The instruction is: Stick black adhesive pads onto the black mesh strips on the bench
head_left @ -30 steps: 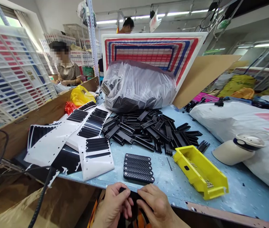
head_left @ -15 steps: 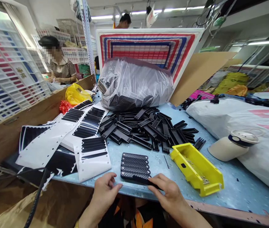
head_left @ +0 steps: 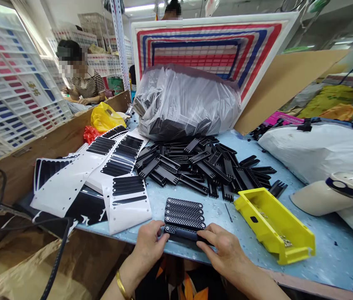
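Observation:
A row of several black plastic pieces (head_left: 184, 211) with a woven-pattern top and small round studs at their ends lies near the table's front edge. Along its near side is a smooth black plastic strip (head_left: 181, 234). My right hand (head_left: 223, 246) pinches the strip's right end between thumb and fingers. At the left end, my left hand (head_left: 151, 241) has its thumb and fingertips closed on the strip. A thin dark pin-like tool (head_left: 228, 212) rests on the table, right of the row. Beyond it stands a yellow bin (head_left: 257, 225) with small metal parts inside.
Loose black plastic pieces (head_left: 192, 166) form a heap behind the row. Sheets of black stickers (head_left: 129, 208) lie left. A plastic bag (head_left: 189, 100) of parts stands at the back, a cream bottle (head_left: 326, 196) at right. A co-worker (head_left: 85, 83) sits at far left.
My left hand has moved right and closed on the strip's left end, where it was apart before. My right hand keeps its hold. The whole view has shifted slightly.

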`<state>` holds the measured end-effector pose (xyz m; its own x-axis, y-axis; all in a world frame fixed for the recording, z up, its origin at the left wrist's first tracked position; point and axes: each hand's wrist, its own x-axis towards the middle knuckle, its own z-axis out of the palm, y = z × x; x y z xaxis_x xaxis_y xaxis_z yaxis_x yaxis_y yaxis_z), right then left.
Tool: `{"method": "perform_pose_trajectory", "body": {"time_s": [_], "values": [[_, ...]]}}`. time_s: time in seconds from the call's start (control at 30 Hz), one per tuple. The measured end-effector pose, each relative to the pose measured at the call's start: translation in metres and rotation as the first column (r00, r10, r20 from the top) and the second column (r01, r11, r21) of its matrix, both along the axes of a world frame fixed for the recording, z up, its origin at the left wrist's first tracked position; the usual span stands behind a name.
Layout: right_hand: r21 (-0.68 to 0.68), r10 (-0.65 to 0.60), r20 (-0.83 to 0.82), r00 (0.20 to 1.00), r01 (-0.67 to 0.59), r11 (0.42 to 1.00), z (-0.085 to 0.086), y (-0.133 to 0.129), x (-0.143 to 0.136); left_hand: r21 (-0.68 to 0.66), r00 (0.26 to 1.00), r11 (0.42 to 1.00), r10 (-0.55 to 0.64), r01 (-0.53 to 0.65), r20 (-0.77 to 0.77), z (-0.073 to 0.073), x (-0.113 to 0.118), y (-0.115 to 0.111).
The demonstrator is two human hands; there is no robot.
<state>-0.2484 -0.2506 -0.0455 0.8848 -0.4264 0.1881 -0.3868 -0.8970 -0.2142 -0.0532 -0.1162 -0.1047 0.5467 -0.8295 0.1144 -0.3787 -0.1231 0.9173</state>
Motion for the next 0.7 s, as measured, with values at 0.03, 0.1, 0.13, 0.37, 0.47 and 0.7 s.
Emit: {"method": "perform_pose_trajectory", "body": {"time_s": [0.03,0.1,0.13,0.37,0.47,0.7], "values": [[-0.028,0.017,-0.007,1.0,-0.017,0.999,0.002,0.002,0.003,0.001,0.999,1.0,-0.004,0.004,-0.051,0.002,0.0,0.0],[-0.072,0.049,-0.022,0.999,-0.051,0.996,0.003,0.004,0.011,0.007,0.988,1.0,-0.013,0.014,-0.153,0.003,-0.001,-0.001],[-0.089,0.061,-0.029,0.998,-0.063,0.994,0.004,0.005,0.015,0.011,0.979,1.0,-0.017,0.02,-0.202,0.003,-0.001,-0.001],[-0.075,0.073,-0.122,0.99,-0.082,0.994,0.006,0.008,0.033,-0.023,0.887,0.999,-0.053,0.048,-0.458,0.002,-0.002,-0.003],[-0.066,0.059,-0.149,0.987,-0.07,0.995,0.007,0.008,0.035,-0.035,0.873,0.998,-0.058,0.046,-0.484,0.003,-0.001,-0.002],[-0.09,0.076,-0.173,0.982,-0.093,0.992,0.006,0.007,0.035,-0.037,0.86,0.999,-0.05,0.036,-0.507,0.0,-0.002,-0.004]]}}
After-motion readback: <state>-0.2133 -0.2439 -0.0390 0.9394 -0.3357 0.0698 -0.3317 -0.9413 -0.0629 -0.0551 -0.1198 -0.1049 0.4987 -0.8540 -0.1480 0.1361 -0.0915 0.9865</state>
